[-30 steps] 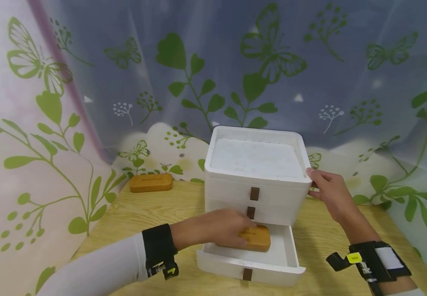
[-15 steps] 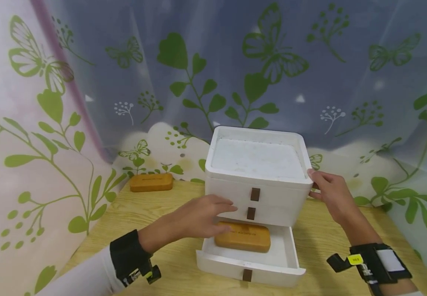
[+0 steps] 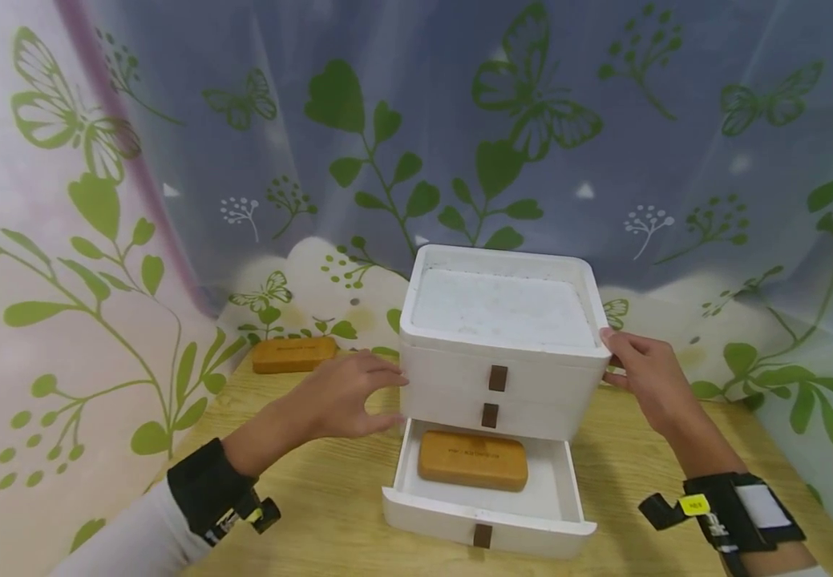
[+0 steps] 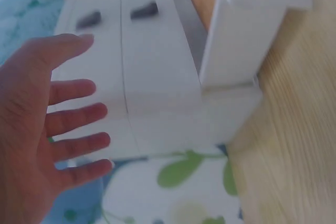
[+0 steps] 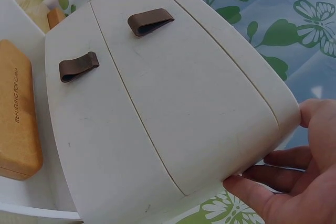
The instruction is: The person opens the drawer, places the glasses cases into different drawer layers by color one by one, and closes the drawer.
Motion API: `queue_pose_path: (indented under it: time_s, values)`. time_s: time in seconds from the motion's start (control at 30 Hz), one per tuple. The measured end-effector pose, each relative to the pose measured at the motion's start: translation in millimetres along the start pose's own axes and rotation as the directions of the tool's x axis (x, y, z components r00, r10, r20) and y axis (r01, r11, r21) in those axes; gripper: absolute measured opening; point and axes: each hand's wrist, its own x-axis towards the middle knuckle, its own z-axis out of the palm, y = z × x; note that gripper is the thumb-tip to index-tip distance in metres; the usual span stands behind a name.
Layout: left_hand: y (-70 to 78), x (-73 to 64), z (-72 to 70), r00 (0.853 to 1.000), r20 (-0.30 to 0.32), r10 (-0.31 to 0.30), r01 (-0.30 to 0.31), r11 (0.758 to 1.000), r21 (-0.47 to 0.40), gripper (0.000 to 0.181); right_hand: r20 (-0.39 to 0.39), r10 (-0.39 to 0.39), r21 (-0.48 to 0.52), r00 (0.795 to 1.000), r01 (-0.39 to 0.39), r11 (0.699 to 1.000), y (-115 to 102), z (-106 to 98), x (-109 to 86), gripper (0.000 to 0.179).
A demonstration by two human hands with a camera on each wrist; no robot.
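Observation:
A small white drawer cabinet [image 3: 503, 393] with brown pull tabs stands on the table, its bottom drawer [image 3: 484, 521] pulled out. In that drawer lies a tan oblong case [image 3: 472, 461] shaped like a glasses case, printed with small dark lettering. My left hand [image 3: 347, 394] is beside the cabinet's left side, fingertips right at its edge; the left wrist view shows its fingers spread and holding nothing. At the upper right corner, my right hand [image 3: 643, 377] holds the cabinet, thumb by the top rim and fingers bent against the side [image 5: 281, 182].
Another tan case [image 3: 293, 354] lies at the back left of the wooden table [image 3: 301, 513]. A patterned curtain [image 3: 387, 160] with leaves and butterflies hangs close behind and at both sides. The cabinet's top is a shallow recessed tray [image 3: 499, 308].
My left hand has let go of the case in the bottom drawer and moved up and left to the cabinet's left side. My right hand stays at the corner.

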Motion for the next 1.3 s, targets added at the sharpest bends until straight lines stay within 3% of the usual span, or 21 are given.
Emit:
queue_pose_path:
  time_s: [0.1,0.23,0.47,0.7,0.83,0.93,1.1,1.3]
  values:
    - [-17.1,-3.9,4.1,0.999,-0.018,-0.032,0.032,0.999,-0.016,0.052,0.001,-0.009,-0.003,1.000,0.009,1.000,1,-1,-0.3,0.077]
    - [-39.2,-9.4,8.2,0.989,0.031,-0.145,0.146,0.989,-0.031,0.058,0.004,-0.017,0.002,1.000,0.017,1.000,2,-1,0.1,0.077]
    - [-81.7,-19.3,20.3,0.942,0.117,-0.315,0.319,0.947,-0.024,0.079,0.000,-0.011,0.000,1.000,0.011,1.000,3,0,1.2,0.077]
    - [-123.9,-29.3,33.6,0.920,0.114,-0.376,0.378,0.926,0.006,0.091,-0.003,-0.004,0.001,1.000,0.004,1.000,2,-1,0.5,0.077]
    - [-143.2,-33.7,42.5,0.899,0.136,-0.416,0.416,0.909,0.031,0.095,-0.002,0.003,0.002,1.000,-0.003,1.000,1,-2,-0.5,0.077]
    - [-152.2,-36.6,47.2,0.880,0.159,-0.446,0.449,0.893,0.019,0.096,-0.003,0.006,0.007,1.000,-0.006,1.000,0,-2,-0.7,0.077]
    - [-159.3,-44.2,52.9,0.861,0.193,-0.470,0.476,0.879,0.016,0.095,-0.009,0.006,0.011,1.000,-0.006,1.000,0,-2,0.0,0.077]
    - [-163.3,-51.9,58.2,0.847,0.213,-0.487,0.488,0.871,0.050,0.093,-0.006,0.005,0.018,1.000,-0.005,1.000,1,-2,0.6,0.077]
